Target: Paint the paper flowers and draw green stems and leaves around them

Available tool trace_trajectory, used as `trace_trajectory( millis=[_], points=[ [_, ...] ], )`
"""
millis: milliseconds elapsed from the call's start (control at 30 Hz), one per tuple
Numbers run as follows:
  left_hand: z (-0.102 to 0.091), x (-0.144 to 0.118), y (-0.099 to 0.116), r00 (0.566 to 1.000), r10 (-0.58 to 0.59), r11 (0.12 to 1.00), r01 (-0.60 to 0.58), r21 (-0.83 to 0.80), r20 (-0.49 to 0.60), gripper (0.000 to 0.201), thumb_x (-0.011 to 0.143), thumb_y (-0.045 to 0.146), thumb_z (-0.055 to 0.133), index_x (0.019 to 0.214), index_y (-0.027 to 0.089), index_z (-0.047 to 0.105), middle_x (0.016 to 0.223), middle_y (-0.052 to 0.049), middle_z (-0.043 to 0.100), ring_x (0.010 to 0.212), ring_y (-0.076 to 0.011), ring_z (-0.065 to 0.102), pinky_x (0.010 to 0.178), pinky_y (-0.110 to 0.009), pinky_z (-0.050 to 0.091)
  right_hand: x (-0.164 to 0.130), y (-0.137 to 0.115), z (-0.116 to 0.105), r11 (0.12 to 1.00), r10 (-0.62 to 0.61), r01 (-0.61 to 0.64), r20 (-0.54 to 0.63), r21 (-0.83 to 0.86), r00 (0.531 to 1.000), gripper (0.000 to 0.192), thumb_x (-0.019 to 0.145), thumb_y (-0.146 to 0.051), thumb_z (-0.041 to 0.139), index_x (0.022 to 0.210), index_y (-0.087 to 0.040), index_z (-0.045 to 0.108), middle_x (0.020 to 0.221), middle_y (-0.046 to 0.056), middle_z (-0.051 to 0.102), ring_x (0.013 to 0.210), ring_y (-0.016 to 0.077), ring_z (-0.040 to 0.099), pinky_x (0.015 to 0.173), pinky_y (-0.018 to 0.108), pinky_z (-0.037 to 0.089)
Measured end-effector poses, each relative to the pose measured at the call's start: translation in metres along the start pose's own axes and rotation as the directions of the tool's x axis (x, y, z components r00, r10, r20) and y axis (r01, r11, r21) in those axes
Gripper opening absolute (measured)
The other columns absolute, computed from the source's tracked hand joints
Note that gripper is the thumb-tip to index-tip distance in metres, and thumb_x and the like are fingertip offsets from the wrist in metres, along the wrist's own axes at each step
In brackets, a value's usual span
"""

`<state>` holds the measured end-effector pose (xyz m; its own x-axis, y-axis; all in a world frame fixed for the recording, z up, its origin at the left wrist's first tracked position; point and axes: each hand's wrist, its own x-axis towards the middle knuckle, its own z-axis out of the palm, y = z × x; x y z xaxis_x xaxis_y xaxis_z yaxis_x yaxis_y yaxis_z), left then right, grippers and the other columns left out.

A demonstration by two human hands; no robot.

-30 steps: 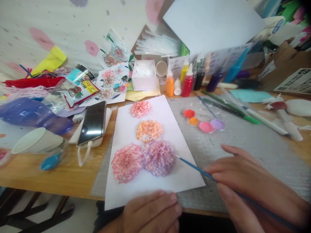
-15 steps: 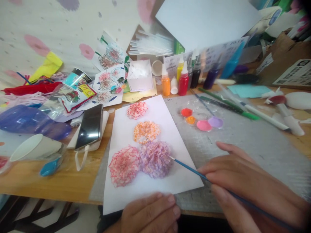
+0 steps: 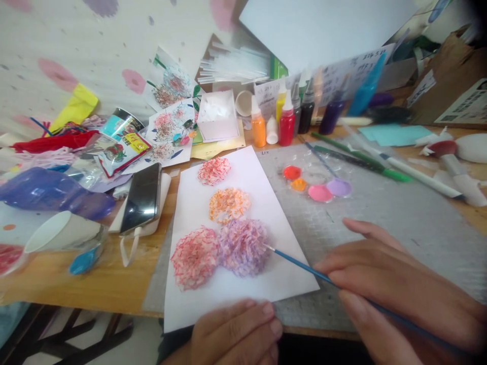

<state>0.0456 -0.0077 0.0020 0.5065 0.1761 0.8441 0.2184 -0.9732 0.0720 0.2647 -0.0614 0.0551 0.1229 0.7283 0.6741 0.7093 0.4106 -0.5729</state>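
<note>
**Brush tip at the purple bloom**

The white sheet (image 3: 262,187) is the landmark, lying on a grey mat (image 3: 399,223) over a wooden table (image 3: 76,284). Left of the sheet rests a phone (image 3: 142,196). At the sheet's near edge the left hand (image 3: 236,332) presses down, fingers together and flat. On the sheet, the purple dabbed flower (image 3: 241,247) meets the tip of a thin blue paintbrush (image 3: 300,267). Right of the sheet, the right hand (image 3: 391,289) pinches the brush handle between closed fingers. Beyond it sit paint blobs (image 3: 315,187) and dye bottles (image 3: 285,124).
</note>
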Motion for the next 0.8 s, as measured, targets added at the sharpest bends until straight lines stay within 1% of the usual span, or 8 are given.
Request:
trace_trajectory(
  millis=[67,100,267,433,467,633,800],
  points=[
    [0.0,0.0,0.0,1.0,0.002,1.0,-0.002,-0.017,-0.004,0.028,0.09,0.011,0.056,0.066,0.019,0.067,0.08,0.008,0.076,0.085,-0.0073,0.072,0.096,-0.021,0.056,-0.001,0.003,-0.001,1.0,0.001,-0.001,-0.023,0.021,1.0,0.011,0.08,-0.011,0.06,0.083,-0.021,0.063,0.083,-0.003,0.069,0.076,0.0141,0.067,0.107,0.043,0.042],
    [-0.001,0.001,0.0,1.0,0.006,1.0,-0.006,-0.026,0.015,0.028,0.09,0.01,0.055,0.066,0.019,0.067,0.081,0.008,0.076,0.086,-0.0075,0.072,0.096,-0.021,0.056,-0.002,0.004,-0.002,1.0,0.001,0.0,-0.035,0.031,0.999,0.011,0.08,-0.011,0.06,0.084,-0.021,0.063,0.083,-0.003,0.068,0.075,0.0141,0.067,0.107,0.044,0.041],
    [-0.004,0.007,-0.001,0.998,0.036,0.999,-0.035,-0.027,0.053,0.028,0.09,0.01,0.054,0.066,0.019,0.066,0.082,0.007,0.077,0.088,-0.0087,0.072,0.093,-0.021,0.057,-0.005,0.002,-0.002,0.995,0.079,-0.076,-0.049,0.066,0.996,0.011,0.081,-0.01,0.058,0.077,-0.02,0.062,0.077,-0.003,0.066,0.072,0.013,0.065,0.109,0.046,0.038],
    [-0.004,0.009,0.001,0.999,0.025,1.0,-0.025,-0.008,0.033,0.026,0.087,0.008,0.056,0.066,0.019,0.065,0.08,0.008,0.077,0.09,-0.0085,0.072,0.096,-0.021,0.056,0.003,-0.009,0.0,0.999,-0.005,0.006,-0.03,0.035,1.0,0.013,0.079,-0.007,0.057,0.073,-0.018,0.061,0.072,-0.003,0.065,0.067,0.0113,0.064,0.105,0.043,0.04],
    [-0.004,0.009,0.001,0.999,0.022,1.0,-0.022,-0.007,0.036,0.026,0.087,0.008,0.056,0.066,0.019,0.065,0.08,0.008,0.077,0.091,-0.0085,0.072,0.096,-0.021,0.055,0.004,-0.01,0.0,1.0,-0.004,0.005,-0.031,0.03,0.999,0.014,0.079,-0.007,0.056,0.072,-0.018,0.061,0.071,-0.002,0.065,0.067,0.0113,0.064,0.105,0.043,0.04],
    [-0.007,0.008,-0.001,0.995,0.045,0.999,-0.043,-0.024,0.09,0.025,0.087,0.009,0.056,0.067,0.02,0.066,0.084,0.009,0.077,0.094,-0.009,0.071,0.097,-0.022,0.055,0.002,-0.01,0.0,0.995,0.088,-0.084,-0.078,0.045,0.993,0.015,0.08,-0.009,0.057,0.071,-0.019,0.061,0.071,-0.002,0.065,0.067,0.0133,0.064,0.106,0.047,0.04],
    [-0.007,0.009,-0.001,0.995,0.038,0.999,-0.037,-0.018,0.091,0.024,0.087,0.009,0.057,0.066,0.019,0.065,0.085,0.008,0.077,0.095,-0.009,0.071,0.098,-0.021,0.054,0.001,-0.009,0.002,0.998,0.059,-0.058,-0.046,0.023,0.997,0.017,0.081,-0.007,0.057,0.07,-0.02,0.061,0.07,-0.004,0.065,0.065,0.0118,0.063,0.106,0.043,0.039]
  ],
)
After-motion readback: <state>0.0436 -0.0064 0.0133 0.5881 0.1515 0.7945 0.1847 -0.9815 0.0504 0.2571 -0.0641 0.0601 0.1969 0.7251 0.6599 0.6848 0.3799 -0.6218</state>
